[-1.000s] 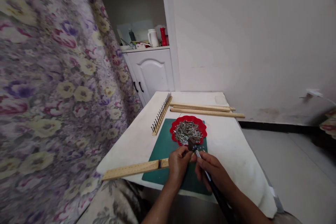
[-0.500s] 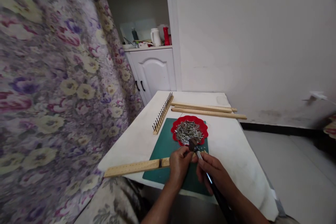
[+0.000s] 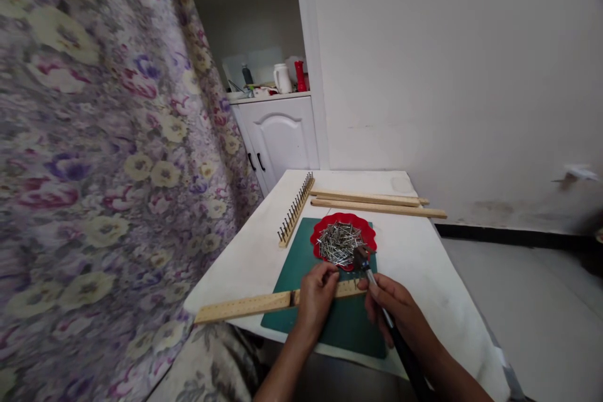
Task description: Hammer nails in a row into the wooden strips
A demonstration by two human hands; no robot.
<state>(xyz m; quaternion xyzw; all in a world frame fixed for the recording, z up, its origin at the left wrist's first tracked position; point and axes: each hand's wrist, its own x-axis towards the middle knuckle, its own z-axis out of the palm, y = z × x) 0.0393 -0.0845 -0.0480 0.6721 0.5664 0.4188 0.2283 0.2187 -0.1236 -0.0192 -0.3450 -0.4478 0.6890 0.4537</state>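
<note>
My right hand [image 3: 393, 308] is wrapped round a hammer [image 3: 372, 276] with a metal neck and dark grip. Its head is raised by the near edge of a red scalloped dish [image 3: 316, 240] full of loose nails [image 3: 342, 242]. My left hand [image 3: 316, 295] lies over a pale wooden strip [image 3: 242, 308], thumb and fingers pinched together. Whatever is in that pinch is too small to make out. Small dark nails [image 3: 355, 282] stand in the strip's right part, close to my right fingers. Under the strip and dish is a green mat [image 3: 294, 270].
A wooden strip with a row of upright nails [image 3: 296, 207] lies at the table's far left. Several bare wooden strips [image 3: 377, 206] lie across the back of the white-covered table [image 3: 235, 276]. A floral curtain [image 3: 117, 169] hangs on the left, and a white cabinet [image 3: 282, 138] stands behind.
The hammer head and right hand have shifted slightly right, away from my left fingers. More of the strip shows between my hands. The whole view has moved a little.
</note>
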